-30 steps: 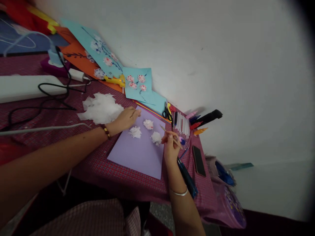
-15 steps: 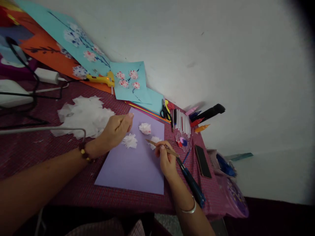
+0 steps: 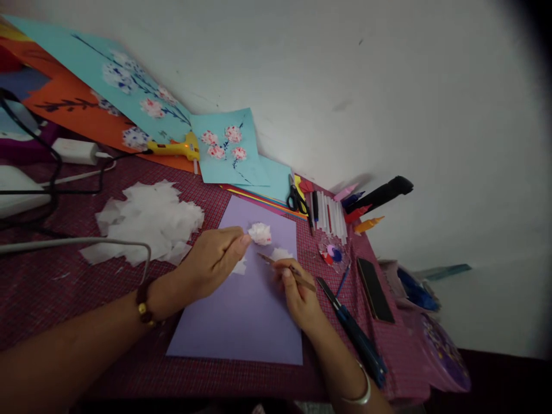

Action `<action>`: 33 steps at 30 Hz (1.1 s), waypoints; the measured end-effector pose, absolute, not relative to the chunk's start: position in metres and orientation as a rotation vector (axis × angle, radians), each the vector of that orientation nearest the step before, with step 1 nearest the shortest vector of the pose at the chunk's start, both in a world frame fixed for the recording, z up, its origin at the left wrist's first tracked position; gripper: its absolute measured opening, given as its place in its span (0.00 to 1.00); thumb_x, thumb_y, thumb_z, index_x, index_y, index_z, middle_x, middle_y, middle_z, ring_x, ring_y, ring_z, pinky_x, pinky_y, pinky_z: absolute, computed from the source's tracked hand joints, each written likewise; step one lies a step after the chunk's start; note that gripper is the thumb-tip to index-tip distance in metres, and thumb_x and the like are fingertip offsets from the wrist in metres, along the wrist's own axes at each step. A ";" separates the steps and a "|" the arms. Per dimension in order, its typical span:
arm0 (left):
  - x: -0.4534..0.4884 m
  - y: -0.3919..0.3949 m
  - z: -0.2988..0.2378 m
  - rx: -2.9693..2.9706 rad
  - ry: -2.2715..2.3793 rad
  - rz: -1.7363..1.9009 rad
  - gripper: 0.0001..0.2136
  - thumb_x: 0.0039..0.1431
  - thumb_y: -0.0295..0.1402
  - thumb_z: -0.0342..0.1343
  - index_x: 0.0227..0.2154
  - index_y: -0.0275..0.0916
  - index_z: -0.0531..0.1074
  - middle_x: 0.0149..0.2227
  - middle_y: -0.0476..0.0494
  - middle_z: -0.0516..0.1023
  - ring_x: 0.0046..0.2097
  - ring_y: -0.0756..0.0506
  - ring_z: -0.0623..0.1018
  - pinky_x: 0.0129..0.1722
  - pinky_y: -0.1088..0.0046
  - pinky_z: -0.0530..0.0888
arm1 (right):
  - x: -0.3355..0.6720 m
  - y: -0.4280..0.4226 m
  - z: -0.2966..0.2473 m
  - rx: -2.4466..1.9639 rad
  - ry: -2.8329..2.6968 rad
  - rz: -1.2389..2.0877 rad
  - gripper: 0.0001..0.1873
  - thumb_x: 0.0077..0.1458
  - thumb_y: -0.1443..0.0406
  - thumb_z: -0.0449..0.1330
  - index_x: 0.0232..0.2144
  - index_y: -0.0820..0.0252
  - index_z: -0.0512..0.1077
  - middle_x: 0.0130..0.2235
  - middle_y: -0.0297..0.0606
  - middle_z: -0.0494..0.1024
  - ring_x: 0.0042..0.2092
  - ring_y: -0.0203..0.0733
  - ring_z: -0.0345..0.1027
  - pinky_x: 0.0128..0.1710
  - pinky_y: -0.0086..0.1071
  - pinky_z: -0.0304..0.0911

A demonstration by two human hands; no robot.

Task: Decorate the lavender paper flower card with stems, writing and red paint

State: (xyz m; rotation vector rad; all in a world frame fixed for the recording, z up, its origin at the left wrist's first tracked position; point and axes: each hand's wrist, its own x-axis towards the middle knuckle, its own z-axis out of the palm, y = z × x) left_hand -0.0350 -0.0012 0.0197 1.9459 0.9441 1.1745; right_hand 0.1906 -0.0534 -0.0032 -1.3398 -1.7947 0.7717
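Observation:
A lilac paper sheet (image 3: 233, 322) lies on the table with white tissue-paper flowers on it. The upper flower (image 3: 260, 233) has small pink marks. My left hand (image 3: 211, 259) is closed, its thumb and fingertips at this flower's left edge; whether they pinch anything is hidden. It partly covers the left flower (image 3: 239, 267). In my right hand (image 3: 299, 293) is a thin brown wooden stick (image 3: 304, 281) with a pointed tip, gripped like a pen. That tip is over the sheet, just below the upper flower. The right flower (image 3: 282, 253) is partly behind my right fingers.
White tissue pieces (image 3: 146, 218) are heaped left. A yellow glue gun (image 3: 175, 149) lies near flower pictures (image 3: 228, 164) at the wall. Scissors (image 3: 296, 198), glue sticks (image 3: 331, 218), a paint palette (image 3: 331, 255), a box cutter (image 3: 357, 339) and a phone (image 3: 375, 288) are at the right.
My left hand has moved right and down to the upper flower and now covers part of the left one. The stick remains in my right hand. The view has shifted slightly.

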 end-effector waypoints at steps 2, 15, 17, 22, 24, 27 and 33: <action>-0.035 -0.001 0.020 1.963 0.939 1.174 0.20 0.68 0.39 0.38 0.20 0.41 0.58 0.20 0.53 0.59 0.23 0.51 0.61 0.26 0.70 0.58 | 0.191 -0.056 -0.001 -1.338 -1.784 0.782 0.14 0.66 0.59 0.47 0.37 0.57 0.70 0.26 0.31 0.68 0.26 0.34 0.62 0.27 0.28 0.57; -0.038 0.005 0.028 2.034 1.054 1.277 0.20 0.67 0.37 0.39 0.19 0.40 0.60 0.19 0.53 0.60 0.23 0.51 0.61 0.25 0.71 0.58 | 0.190 -0.085 0.040 -1.290 -2.181 0.871 0.16 0.66 0.63 0.45 0.29 0.56 0.68 0.23 0.30 0.66 0.25 0.35 0.61 0.26 0.29 0.55; -0.038 0.007 0.026 2.029 1.065 1.283 0.20 0.67 0.38 0.38 0.19 0.40 0.60 0.19 0.52 0.61 0.23 0.52 0.62 0.25 0.71 0.58 | 0.192 -0.090 0.041 -1.282 -2.239 0.884 0.16 0.66 0.63 0.45 0.29 0.56 0.68 0.24 0.32 0.68 0.27 0.36 0.64 0.27 0.30 0.56; -0.037 0.010 0.021 2.045 1.064 1.250 0.20 0.67 0.39 0.38 0.19 0.40 0.58 0.19 0.52 0.61 0.22 0.52 0.62 0.25 0.72 0.58 | 0.197 -0.098 0.040 -1.226 -2.323 0.884 0.15 0.65 0.64 0.45 0.29 0.55 0.67 0.25 0.33 0.70 0.29 0.38 0.66 0.28 0.31 0.58; -0.036 0.011 0.019 2.049 1.065 1.230 0.20 0.67 0.39 0.38 0.20 0.40 0.58 0.19 0.52 0.62 0.23 0.52 0.63 0.26 0.72 0.60 | 0.196 -0.100 0.040 -1.194 -2.359 0.886 0.14 0.65 0.65 0.46 0.29 0.54 0.67 0.25 0.33 0.71 0.29 0.38 0.67 0.28 0.31 0.59; -0.036 0.011 0.019 2.051 1.058 1.207 0.19 0.67 0.39 0.38 0.20 0.40 0.58 0.20 0.51 0.62 0.23 0.51 0.63 0.27 0.71 0.61 | 0.194 -0.102 0.041 -1.150 -2.398 0.873 0.13 0.64 0.66 0.46 0.29 0.54 0.65 0.25 0.33 0.71 0.29 0.38 0.67 0.29 0.30 0.60; -0.036 0.011 0.021 2.042 1.050 1.196 0.19 0.67 0.38 0.39 0.20 0.41 0.56 0.19 0.52 0.60 0.23 0.51 0.61 0.26 0.71 0.59 | 0.191 -0.103 0.046 -1.127 -2.428 0.798 0.12 0.64 0.66 0.46 0.30 0.52 0.65 0.26 0.32 0.71 0.30 0.38 0.68 0.31 0.30 0.62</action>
